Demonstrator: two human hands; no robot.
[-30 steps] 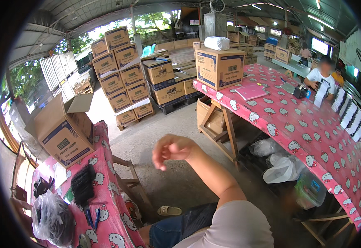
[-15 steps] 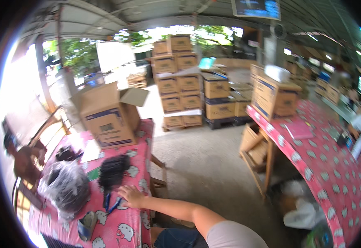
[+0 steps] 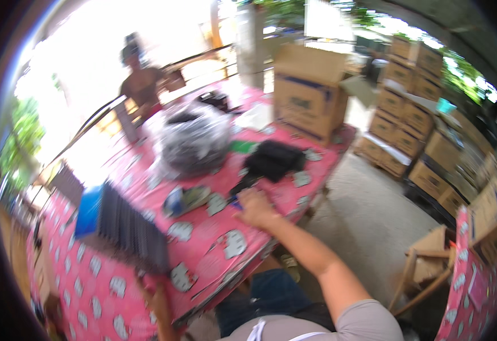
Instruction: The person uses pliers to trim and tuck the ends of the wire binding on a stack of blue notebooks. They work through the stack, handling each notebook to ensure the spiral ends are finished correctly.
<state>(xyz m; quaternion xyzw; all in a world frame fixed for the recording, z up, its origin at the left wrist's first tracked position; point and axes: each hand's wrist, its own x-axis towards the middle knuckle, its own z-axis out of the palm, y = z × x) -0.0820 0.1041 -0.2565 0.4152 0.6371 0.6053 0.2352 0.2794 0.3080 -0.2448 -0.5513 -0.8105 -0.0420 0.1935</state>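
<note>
A: In the head view, where is the hand now?

B: One hand [image 3: 255, 207], the right one as it looks, lies on the pink patterned counter [image 3: 203, 250], with the fingers pointing at a small blue thing [image 3: 236, 203] and a black strap [image 3: 243, 184] just beside it. The picture is blurred, so I cannot tell how far the grip is closed, or if it has hold of anything

A: And the other hand?

B: The left hand is not in the picture

A: What lies around?

B: A black pouch [image 3: 274, 159] is near, behind the fingers. Farther there is a clear bag of dark items [image 3: 194, 139], an open cardboard box [image 3: 308, 99], and a row of dark flat pieces [image 3: 129, 227] at the left. Another person [image 3: 140, 79] stands behind the counter

A: How far is the work?

B: I judge it is only beginning: the hand arrives at the small things, nothing is lifted, and the picking up is not yet done
</note>
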